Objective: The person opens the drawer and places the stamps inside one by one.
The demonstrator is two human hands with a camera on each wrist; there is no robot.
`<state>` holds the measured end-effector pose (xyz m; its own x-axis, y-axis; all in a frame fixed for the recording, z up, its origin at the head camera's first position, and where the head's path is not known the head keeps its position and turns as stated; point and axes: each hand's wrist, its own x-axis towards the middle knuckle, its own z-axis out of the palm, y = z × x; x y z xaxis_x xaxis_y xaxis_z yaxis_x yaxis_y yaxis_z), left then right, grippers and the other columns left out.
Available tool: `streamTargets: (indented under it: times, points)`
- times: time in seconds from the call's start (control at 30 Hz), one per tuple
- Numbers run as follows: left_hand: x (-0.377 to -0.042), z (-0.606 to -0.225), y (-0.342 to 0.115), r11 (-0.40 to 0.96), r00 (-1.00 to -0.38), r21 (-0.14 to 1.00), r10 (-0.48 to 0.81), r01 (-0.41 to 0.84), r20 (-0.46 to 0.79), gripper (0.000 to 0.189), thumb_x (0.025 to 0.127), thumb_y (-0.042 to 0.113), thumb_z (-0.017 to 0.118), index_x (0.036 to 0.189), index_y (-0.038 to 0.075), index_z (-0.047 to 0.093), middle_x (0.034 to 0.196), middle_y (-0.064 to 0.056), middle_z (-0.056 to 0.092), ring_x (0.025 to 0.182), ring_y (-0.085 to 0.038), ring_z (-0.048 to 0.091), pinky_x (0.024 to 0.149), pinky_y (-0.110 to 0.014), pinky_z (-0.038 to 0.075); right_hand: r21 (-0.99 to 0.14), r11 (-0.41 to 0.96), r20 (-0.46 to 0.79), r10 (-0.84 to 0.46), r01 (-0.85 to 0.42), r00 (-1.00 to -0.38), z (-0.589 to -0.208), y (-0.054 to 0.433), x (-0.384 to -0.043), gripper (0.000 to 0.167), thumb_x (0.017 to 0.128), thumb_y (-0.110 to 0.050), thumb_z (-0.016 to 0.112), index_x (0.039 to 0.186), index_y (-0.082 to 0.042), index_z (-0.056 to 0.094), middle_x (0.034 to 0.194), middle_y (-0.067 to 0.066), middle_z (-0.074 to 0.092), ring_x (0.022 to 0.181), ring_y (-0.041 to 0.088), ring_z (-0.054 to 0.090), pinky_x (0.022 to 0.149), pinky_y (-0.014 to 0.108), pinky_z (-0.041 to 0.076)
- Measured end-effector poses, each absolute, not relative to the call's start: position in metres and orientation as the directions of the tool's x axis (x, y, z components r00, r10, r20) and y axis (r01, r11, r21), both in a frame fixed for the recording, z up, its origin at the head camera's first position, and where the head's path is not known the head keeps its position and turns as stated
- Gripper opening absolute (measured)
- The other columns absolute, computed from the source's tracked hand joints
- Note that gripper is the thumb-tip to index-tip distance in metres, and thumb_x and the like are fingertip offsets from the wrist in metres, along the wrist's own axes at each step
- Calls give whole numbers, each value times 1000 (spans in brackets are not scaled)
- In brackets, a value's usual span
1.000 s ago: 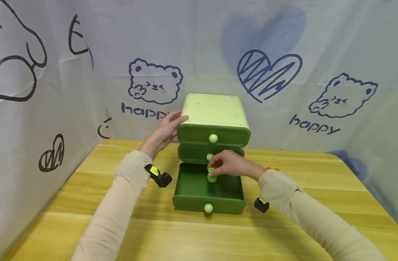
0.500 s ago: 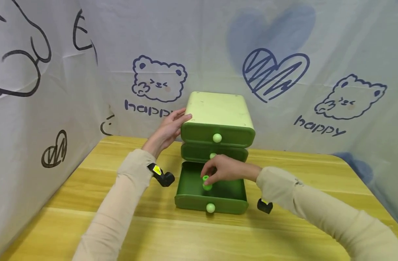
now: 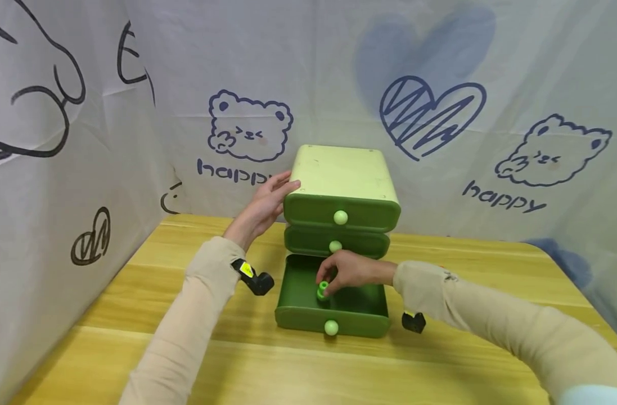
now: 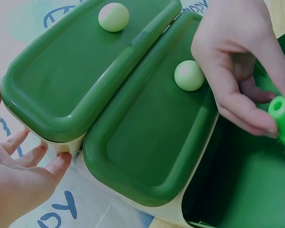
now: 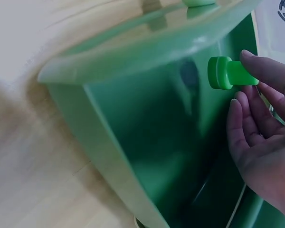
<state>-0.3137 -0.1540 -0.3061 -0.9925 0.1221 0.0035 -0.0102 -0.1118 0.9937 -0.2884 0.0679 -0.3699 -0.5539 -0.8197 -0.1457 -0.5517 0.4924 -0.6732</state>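
A small chest of drawers with a pale yellow-green top [image 3: 341, 171] stands on the table. Its bottom drawer [image 3: 308, 322] is pulled out, while the upper two drawers are in. My left hand [image 3: 261, 209] rests against the chest's left side, thumb at the top edge, fingers fairly straight along the side. Inside the open drawer, my right hand [image 3: 354, 270] pinches a bright green peg-like piece [image 5: 228, 72] between thumb and fingers. That piece has a wide round base and, in the left wrist view, a hole in its narrow end.
The wooden table [image 3: 237, 365] extends in front and to both sides. A white cloth [image 3: 333, 67] with bears and hearts drawn on it hangs behind. Round pale knobs stick out from the drawer fronts, including the upper drawer's knob [image 4: 114, 17]. A camera [image 3: 255, 279] sits on the left wrist.
My right hand has lowered the green piece deeper into the open drawer and toward its front. The left hand keeps its place on the chest. The head view has shifted slightly.
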Motion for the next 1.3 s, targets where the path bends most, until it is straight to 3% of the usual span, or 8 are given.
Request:
streamTargets:
  times: [0.3,0.9,1.3]
  points:
    - [-311,-307,-151,-115,-993,993,113,4,17,68,95,26,63,151,9,29,152,-13,29,134,-24,37,107,-31,37,-737,457,-158,-833,-497,-531,-383,59,-289,19,79,-1,78,96,3,71,89,1,70,82,7,63,72,22,54]
    - [-314,-308,-152,-138,-993,990,114,20,36,66,97,23,59,152,8,26,153,-12,29,136,-24,35,109,-32,36,-752,475,-185,-818,-457,-545,-386,49,-293,21,78,2,78,98,2,71,91,0,69,83,7,62,73,22,54]
    - [-313,-308,-150,-153,-992,988,118,19,38,66,97,23,58,152,9,24,152,-12,29,134,-25,36,108,-34,36,-671,471,-141,-839,-572,-525,-369,76,-284,28,80,-6,78,106,-4,71,102,1,69,95,13,63,81,22,52]
